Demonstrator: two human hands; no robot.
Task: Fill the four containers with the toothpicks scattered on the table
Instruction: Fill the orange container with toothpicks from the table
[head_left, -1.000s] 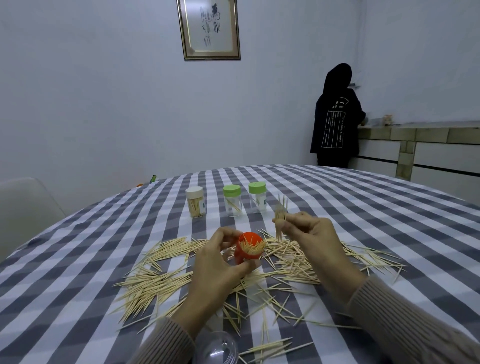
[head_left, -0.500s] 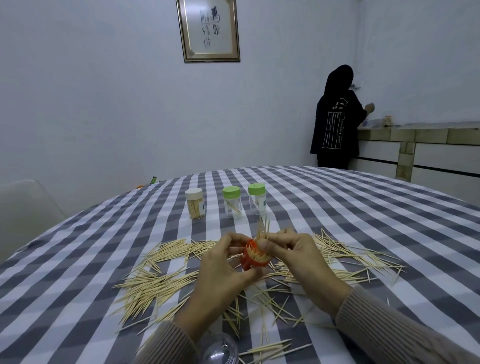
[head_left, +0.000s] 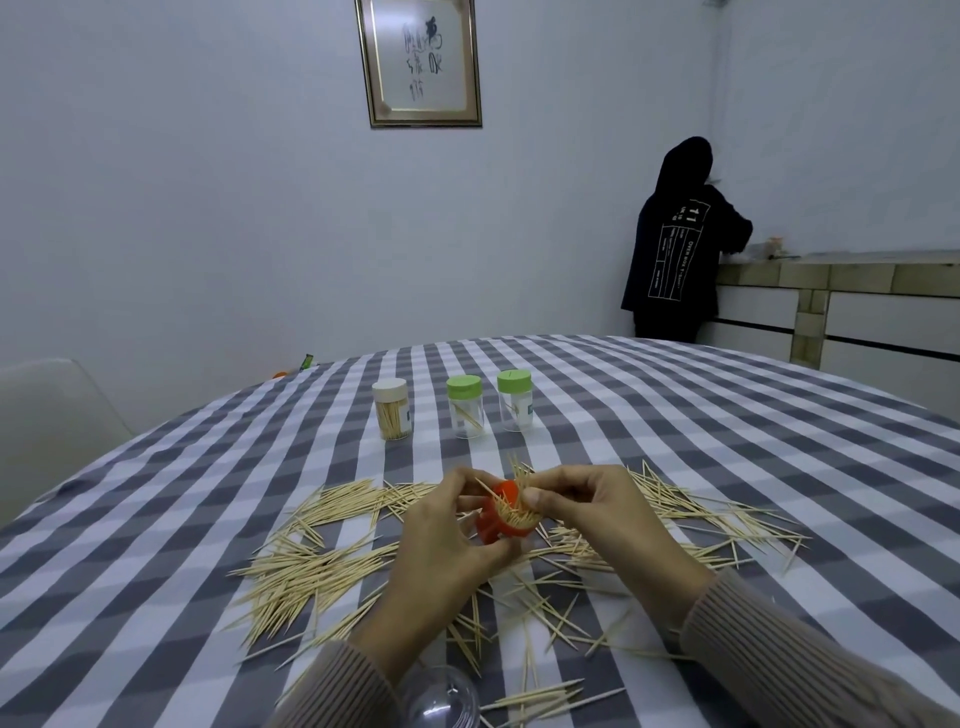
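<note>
Table (head_left: 727, 441) under grey-check cloth, toothpicks (head_left: 322, 566) scattered across the near half in two broad drifts left and right of the hands, plenty left. Behind them, three upright capped containers: white-lid jar (head_left: 390, 409) packed full, two green-lid jars (head_left: 465, 407) (head_left: 515, 400) holding only a few sticks each. Clear dome lid (head_left: 439, 699) at the near edge, probably the orange one's cap.

Step in hand: loading the orange container (head_left: 506, 514), held above the cloth and tilted mouth toward the camera. Left hand (head_left: 441, 540) wraps it, thumb under, fingers over the far side. Right hand (head_left: 587, 506) pinches a small bundle at the mouth, fingertips pressed together on the sticks; several tips fan out crooked above the rim.

To do it well, I'd say:
- square the bundle parallel before pushing, crossed sticks jam
- tip the container more upright so sticks slide down
- release only once ends are past the rim
- looks near full; move on to the green jars soon
</note>
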